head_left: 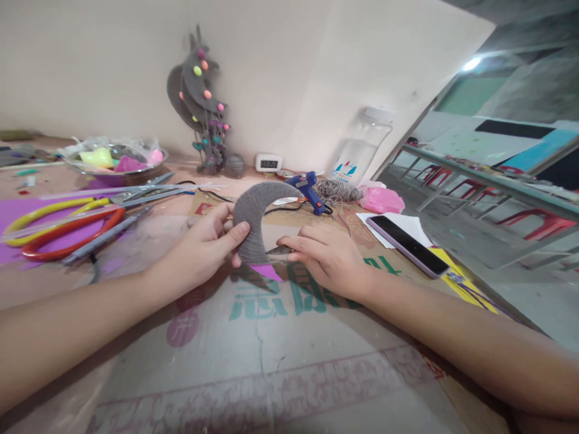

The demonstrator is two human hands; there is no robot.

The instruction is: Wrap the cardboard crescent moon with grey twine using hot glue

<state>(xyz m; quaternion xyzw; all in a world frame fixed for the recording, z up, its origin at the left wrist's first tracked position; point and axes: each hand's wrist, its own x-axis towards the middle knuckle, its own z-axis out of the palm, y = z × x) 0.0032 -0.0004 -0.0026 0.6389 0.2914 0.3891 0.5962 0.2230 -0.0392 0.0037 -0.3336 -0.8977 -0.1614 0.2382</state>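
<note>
A crescent moon shape (250,220), wound in grey yarn, is held up over the cardboard. My left hand (219,238) is closed on its outer curve, with the thumb on the front face. At the lower horn, my right hand (323,256) pinches with thumb and forefinger; whether a loose strand of yarn is also between them I cannot make out. A small purple piece (268,272) shows just below the crescent. Behind it lie a blue glue gun (309,191) and a tangle of grey yarn (337,191).
Scissors with yellow and red handles (72,244) and a metal bowl (72,163) are at left. A finished-looking moon decoration (199,102) leans on the wall beside a digital timer (268,163). A water bottle (362,147), pink bag (382,199) and phone (407,246) are right.
</note>
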